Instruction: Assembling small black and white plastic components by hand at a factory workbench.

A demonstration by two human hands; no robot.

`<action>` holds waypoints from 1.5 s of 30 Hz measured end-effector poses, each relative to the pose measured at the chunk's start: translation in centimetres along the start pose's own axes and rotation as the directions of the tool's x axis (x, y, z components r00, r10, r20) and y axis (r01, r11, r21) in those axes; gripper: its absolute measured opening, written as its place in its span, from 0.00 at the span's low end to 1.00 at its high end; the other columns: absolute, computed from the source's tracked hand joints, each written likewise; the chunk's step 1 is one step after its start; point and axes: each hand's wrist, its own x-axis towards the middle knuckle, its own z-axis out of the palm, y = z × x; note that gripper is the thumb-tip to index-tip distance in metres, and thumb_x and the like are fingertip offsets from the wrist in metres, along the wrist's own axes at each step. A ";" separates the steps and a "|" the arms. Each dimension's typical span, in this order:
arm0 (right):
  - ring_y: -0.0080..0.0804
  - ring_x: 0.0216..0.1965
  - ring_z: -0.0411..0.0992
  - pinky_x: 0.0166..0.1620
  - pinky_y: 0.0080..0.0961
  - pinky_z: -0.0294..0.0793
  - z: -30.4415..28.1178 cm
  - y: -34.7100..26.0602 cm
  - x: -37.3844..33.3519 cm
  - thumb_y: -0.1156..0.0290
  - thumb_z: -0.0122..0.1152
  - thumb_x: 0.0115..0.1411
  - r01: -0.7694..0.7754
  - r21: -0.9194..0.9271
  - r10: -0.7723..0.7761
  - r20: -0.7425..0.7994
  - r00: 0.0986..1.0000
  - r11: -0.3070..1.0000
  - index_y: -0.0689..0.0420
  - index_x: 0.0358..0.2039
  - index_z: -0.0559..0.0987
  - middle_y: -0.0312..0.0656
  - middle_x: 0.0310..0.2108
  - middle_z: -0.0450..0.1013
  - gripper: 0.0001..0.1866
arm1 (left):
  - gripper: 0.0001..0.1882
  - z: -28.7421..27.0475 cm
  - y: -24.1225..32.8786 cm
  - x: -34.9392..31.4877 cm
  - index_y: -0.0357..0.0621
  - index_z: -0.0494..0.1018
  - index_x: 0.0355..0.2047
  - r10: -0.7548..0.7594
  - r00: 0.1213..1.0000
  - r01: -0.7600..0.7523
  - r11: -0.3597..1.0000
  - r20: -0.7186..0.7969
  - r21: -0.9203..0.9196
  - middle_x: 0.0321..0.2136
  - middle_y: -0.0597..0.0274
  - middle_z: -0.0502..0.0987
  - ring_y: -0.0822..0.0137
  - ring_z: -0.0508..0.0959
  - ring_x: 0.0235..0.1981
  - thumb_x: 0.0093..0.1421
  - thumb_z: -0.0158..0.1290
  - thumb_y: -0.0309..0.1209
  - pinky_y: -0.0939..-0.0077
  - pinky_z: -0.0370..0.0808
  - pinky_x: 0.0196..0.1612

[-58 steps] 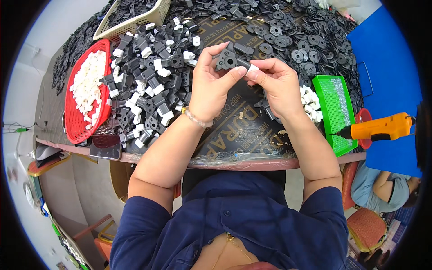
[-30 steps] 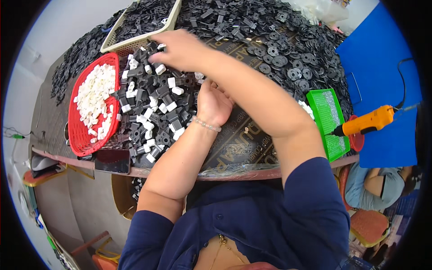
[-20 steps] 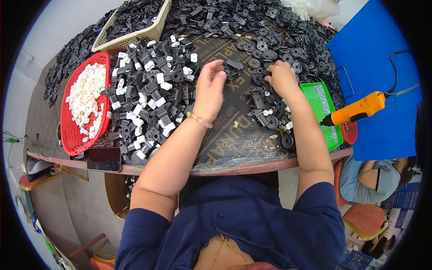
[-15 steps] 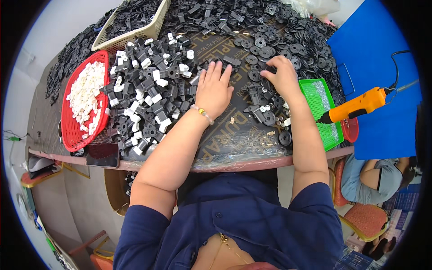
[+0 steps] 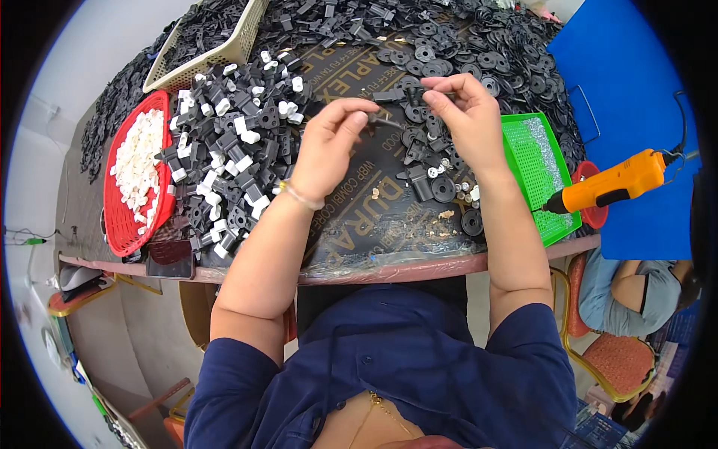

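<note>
My left hand [image 5: 329, 150] is over the middle of the table, thumb and fingers pinched on a small black plastic part [image 5: 385, 121] that sticks out to the right. A little farther right, my right hand [image 5: 471, 120] has its thumb and fingers curled around a dark piece mostly hidden by the fingertips; its kind does not show. Below the right hand lie black housings [image 5: 420, 183], a round black disc [image 5: 472, 222] and small white rollers [image 5: 470, 193]. To the left of my left hand spreads a pile of black brackets fitted with white pieces [image 5: 239, 161].
A red basket [image 5: 166, 168] of white pieces stands left, with a beige crate [image 5: 198, 73] behind it. At right are black discs [image 5: 490, 61], a green tray [image 5: 523, 168] of small metal pieces, an orange electric screwdriver [image 5: 613, 183] and a blue panel [image 5: 636, 82]. Another person sits beyond.
My left hand has gone from lying spread over black parts to pinching one and lifting it nearer. My right hand has risen slightly farther away, fingers still curled. The view has shifted a little.
</note>
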 end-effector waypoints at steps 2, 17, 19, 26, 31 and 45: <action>0.20 0.38 0.74 0.43 0.19 0.74 1.3 -0.5 -0.7 0.77 0.63 0.62 0.075 -0.041 -0.073 0.045 0.996 0.996 0.60 0.36 0.74 0.46 0.46 0.78 0.06 | 0.09 -0.5 0.0 -0.1 0.43 0.72 0.48 -0.191 0.965 0.264 0.733 0.182 -0.627 0.46 0.61 0.77 0.71 0.77 0.43 0.70 0.48 0.29 0.74 0.76 0.47; 0.51 0.54 0.72 0.55 0.39 0.73 2.1 -1.8 -1.8 0.74 0.73 0.46 0.623 -0.433 -0.382 0.522 0.763 0.652 0.59 0.41 0.74 0.49 0.58 0.70 0.21 | 0.15 -0.7 -0.1 -0.3 0.38 0.69 0.54 -0.373 0.843 0.528 0.443 0.387 -0.724 0.44 0.61 0.77 0.65 0.79 0.45 0.68 0.49 0.27 0.66 0.79 0.48; 0.50 0.54 0.72 0.55 0.39 0.72 1.8 -1.8 -1.7 0.74 0.74 0.45 0.613 -0.414 -0.372 0.527 0.764 0.673 0.59 0.42 0.75 0.49 0.58 0.70 0.23 | 0.15 -1.2 0.0 -0.3 0.42 0.70 0.55 -0.381 0.822 0.565 0.445 0.424 -0.694 0.45 0.61 0.77 0.65 0.80 0.44 0.68 0.49 0.27 0.66 0.80 0.46; 0.46 0.52 0.72 0.56 0.38 0.71 2.0 -3.4 -1.7 0.65 0.79 0.41 0.550 -0.476 -0.482 0.269 0.834 0.686 0.58 0.51 0.77 0.47 0.49 0.74 0.35 | 0.16 -0.7 0.1 -0.3 0.44 0.69 0.53 -0.341 0.878 0.471 0.492 0.335 -0.732 0.46 0.55 0.78 0.61 0.80 0.46 0.65 0.54 0.24 0.64 0.81 0.49; 0.46 0.52 0.71 0.56 0.40 0.69 3.1 -2.2 -2.0 0.62 0.79 0.39 0.623 -0.455 -0.505 0.366 0.782 0.636 0.60 0.51 0.78 0.45 0.49 0.75 0.37 | 0.15 -0.1 0.3 -0.4 0.44 0.70 0.50 -0.306 0.894 0.442 0.471 0.328 -0.764 0.45 0.53 0.78 0.57 0.80 0.48 0.63 0.56 0.24 0.61 0.82 0.49; 0.32 0.53 0.71 0.57 0.29 0.68 0.5 -1.7 -1.0 0.70 0.63 0.62 0.184 -0.251 -0.090 0.347 0.934 0.950 0.64 0.45 0.80 0.44 0.51 0.74 0.14 | 0.15 1.4 1.3 -1.5 0.32 0.74 0.51 -0.093 0.991 0.107 0.982 0.093 -0.157 0.43 0.58 0.80 0.72 0.80 0.41 0.64 0.55 0.23 0.80 0.77 0.45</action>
